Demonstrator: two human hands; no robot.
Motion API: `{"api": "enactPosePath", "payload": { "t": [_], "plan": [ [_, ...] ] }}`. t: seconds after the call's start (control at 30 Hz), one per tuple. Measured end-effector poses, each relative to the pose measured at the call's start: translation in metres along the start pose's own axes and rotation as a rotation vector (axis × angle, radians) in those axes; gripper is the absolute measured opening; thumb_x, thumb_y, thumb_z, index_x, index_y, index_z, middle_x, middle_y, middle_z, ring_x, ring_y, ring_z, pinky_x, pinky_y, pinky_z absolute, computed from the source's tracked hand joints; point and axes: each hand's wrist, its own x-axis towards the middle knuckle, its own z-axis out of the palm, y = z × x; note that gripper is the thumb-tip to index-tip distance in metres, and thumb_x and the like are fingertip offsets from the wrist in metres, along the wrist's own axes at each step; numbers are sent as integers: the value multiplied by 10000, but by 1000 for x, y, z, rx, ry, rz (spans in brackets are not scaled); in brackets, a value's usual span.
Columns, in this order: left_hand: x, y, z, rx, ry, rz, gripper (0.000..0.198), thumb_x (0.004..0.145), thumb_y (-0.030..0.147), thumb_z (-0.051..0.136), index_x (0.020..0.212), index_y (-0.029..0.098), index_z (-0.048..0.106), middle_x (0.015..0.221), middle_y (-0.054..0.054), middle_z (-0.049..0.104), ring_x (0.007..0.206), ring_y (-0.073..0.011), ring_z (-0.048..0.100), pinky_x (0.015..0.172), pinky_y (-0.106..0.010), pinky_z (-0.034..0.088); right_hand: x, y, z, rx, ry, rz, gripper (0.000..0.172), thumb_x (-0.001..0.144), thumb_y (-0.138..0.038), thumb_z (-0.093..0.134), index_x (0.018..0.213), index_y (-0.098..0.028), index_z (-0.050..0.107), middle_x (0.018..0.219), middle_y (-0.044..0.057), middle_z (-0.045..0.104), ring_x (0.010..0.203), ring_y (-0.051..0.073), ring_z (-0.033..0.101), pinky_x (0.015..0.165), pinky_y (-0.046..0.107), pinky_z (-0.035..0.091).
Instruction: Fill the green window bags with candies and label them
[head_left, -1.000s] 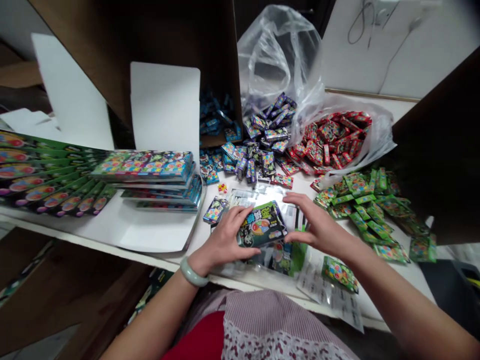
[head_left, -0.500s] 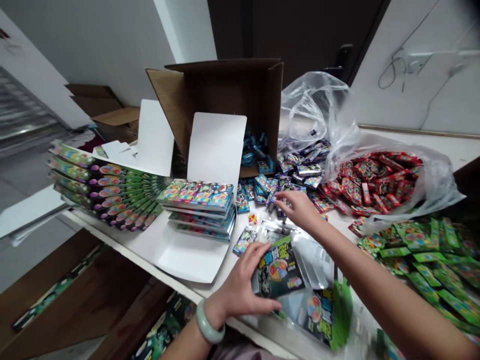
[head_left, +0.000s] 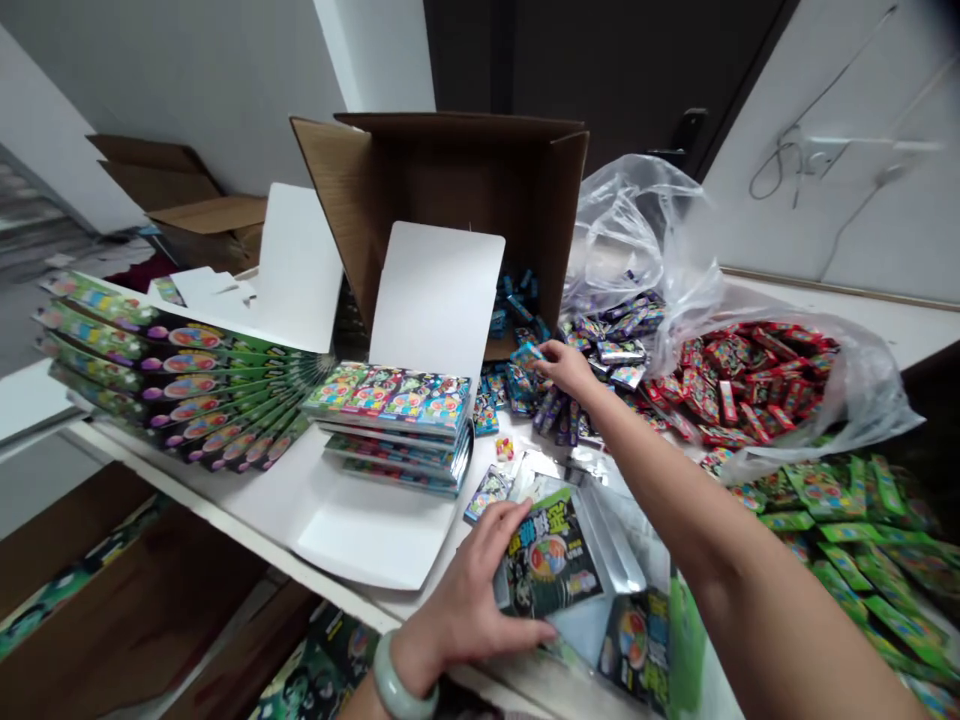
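My left hand (head_left: 480, 590), a pale bangle at its wrist, grips the left side of a clear plastic package with a black and green printed card (head_left: 547, 555), thumb below and fingers above. Farther out, my right hand (head_left: 570, 370) pinches a small blue packet (head_left: 527, 355) just above the heap of blue packets (head_left: 491, 390). Purple packets (head_left: 559, 415) lie beneath that hand. Between my hands rest a purple-and-white packet (head_left: 487, 492) and a tiny clear sachet of coloured candies (head_left: 505, 449). Another printed package (head_left: 637, 650) lies under my right forearm.
A cardboard box (head_left: 465, 160) stands behind, on its side, with blue packets inside. A white display carton (head_left: 375, 540) holds stacked packs (head_left: 390, 400); fanned printed cartons (head_left: 195, 370) lie left. Red packets (head_left: 750, 380) fill a plastic bag (head_left: 862, 400); green packets (head_left: 847, 510) lie at right.
My right hand has moved away from me, up and slightly left, and now has a small blue packet in its fingers. My left hand keeps its grip on the package. The view has shifted slightly.
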Motion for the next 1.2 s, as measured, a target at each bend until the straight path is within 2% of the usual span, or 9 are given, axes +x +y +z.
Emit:
{"api": "enactPosePath", "payload": {
  "t": [0.13,0.23,0.4,0.53,0.63,0.8,0.9,1.03,1.2],
  "plan": [
    [-3,-4,-3,-7,69,-1,985,689,645,702,1478,275,244,1427,-158,378,1326,-380,397,1080,-561,380,-75,24,-32,87,54,-157,378,920,-261,483,1293,-214,520,1222,56,651,1047,177,632,861,292,491],
    [0,-4,-2,1,113,4,928,714,622,694,1462,258,285,1397,-150,407,1308,-364,411,1092,-551,362,-150,49,-43,-73,88,-214,356,870,-188,532,1223,-186,577,1138,110,676,1002,239,646,838,356,505],
    [18,6,9,78,146,-33,864,734,522,720,1442,229,322,1365,-139,433,1289,-334,435,1091,-521,375,-236,73,-29,-294,-155,-178,238,845,-183,594,1061,-131,680,1097,176,681,1023,298,633,865,412,503],
    [24,14,13,158,142,-50,856,729,518,724,1436,228,339,1367,-129,436,1293,-333,434,1097,-517,372,-255,94,-35,-19,-153,-111,483,817,-319,682,1272,-199,569,1227,113,655,1107,247,617,941,374,487],
    [25,17,13,190,133,-57,861,726,519,725,1440,237,335,1371,-120,434,1293,-332,434,1098,-513,372,-260,110,-42,-85,-57,39,487,821,-310,676,1265,-143,564,1248,166,627,1173,286,569,1003,426,436],
    [29,28,20,221,7,-5,865,726,484,737,1443,255,311,1342,-116,436,1273,-327,448,1082,-524,383,-277,108,-13,-126,-129,15,772,681,-469,770,1332,-154,499,1390,188,495,1300,364,424,1055,521,354],
    [32,30,24,231,-49,67,905,715,469,755,1456,272,276,1344,-122,426,1263,-339,448,1063,-543,397,-289,105,-4,-45,-42,29,672,703,-358,738,1310,-177,513,1345,166,517,1243,333,477,1042,504,378],
    [36,26,28,274,-79,148,952,696,466,773,1470,264,257,1342,-138,424,1249,-358,446,1053,-564,396,-303,109,-38,107,176,-57,661,741,-304,705,1356,-240,472,1359,131,485,1284,298,438,1078,484,363],
    [45,27,37,275,-145,233,971,690,453,779,1479,217,264,1316,-158,444,1225,-353,457,1044,-535,405,-312,96,-86,113,-60,-288,712,774,-301,714,1417,-362,413,1476,66,408,1344,298,381,1091,521,341]
  ]
}}
